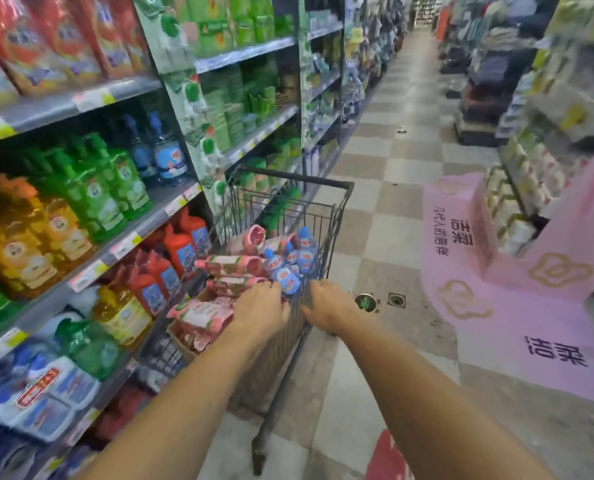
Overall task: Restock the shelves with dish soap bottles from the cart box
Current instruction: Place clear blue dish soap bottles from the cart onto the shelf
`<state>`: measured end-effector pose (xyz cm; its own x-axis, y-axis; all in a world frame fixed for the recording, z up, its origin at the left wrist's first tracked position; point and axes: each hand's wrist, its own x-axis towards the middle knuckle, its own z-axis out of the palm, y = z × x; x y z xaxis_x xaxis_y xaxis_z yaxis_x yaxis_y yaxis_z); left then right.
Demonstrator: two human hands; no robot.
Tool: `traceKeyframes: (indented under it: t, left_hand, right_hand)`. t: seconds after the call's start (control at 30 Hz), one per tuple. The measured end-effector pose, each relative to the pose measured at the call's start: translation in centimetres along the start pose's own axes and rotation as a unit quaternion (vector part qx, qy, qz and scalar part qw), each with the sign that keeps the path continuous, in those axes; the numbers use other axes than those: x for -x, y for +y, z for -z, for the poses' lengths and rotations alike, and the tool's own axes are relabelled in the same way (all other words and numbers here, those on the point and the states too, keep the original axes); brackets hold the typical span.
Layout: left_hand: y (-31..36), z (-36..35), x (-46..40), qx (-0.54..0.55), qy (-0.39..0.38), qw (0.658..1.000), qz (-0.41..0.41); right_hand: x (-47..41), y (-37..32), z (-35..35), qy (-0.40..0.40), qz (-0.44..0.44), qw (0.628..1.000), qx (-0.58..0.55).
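A wire shopping cart stands in the aisle beside the left shelves. In it lie several clear dish soap bottles with blue caps and pink refill pouches, over a cardboard box. My left hand reaches into the cart, its fingers touching a blue-labelled bottle and the pouches. My right hand grips the cart's near wire rim. Two matching blue-capped bottles stand on the middle shelf, right of the green bottles.
The left shelves hold orange, green and red soap bottles and blue packs. A pink floor display stands to the right, with stacked tissue packs behind it. The checkered aisle floor runs ahead past the cart.
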<state>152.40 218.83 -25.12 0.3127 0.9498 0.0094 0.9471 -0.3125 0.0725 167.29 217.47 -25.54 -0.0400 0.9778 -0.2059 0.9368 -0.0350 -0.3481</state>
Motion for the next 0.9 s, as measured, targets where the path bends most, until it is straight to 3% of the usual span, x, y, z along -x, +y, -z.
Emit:
traceKeyframes:
  t: [0.43,0.63,0.77,0.9]
  left_hand:
    - [-4.5,-12.0,-21.1,0.073,-0.109,0.985,0.115]
    - [-5.3,-16.6,-28.3,0.256,-0.124,0.918,0.276]
    - [-6.5,-18.7,-30.3,0.312,-0.098,0.868,0.372]
    - [-7.4,-20.9,-30.7,0.369,-0.104,0.831,0.403]
  right_hand:
    - [-25.3,7.1,-5.8,-0.074,-0.042,0.995,-0.054]
    - [-34.5,7.7,-6.7,-0.044,-0.119,0.984,-0.124]
    - [-38.0,8.1,-7.7,0.043,-0.225,0.932,-0.281]
    - [-40.1,9.2,-8.8,0.044,-0.255,0.909,-0.327]
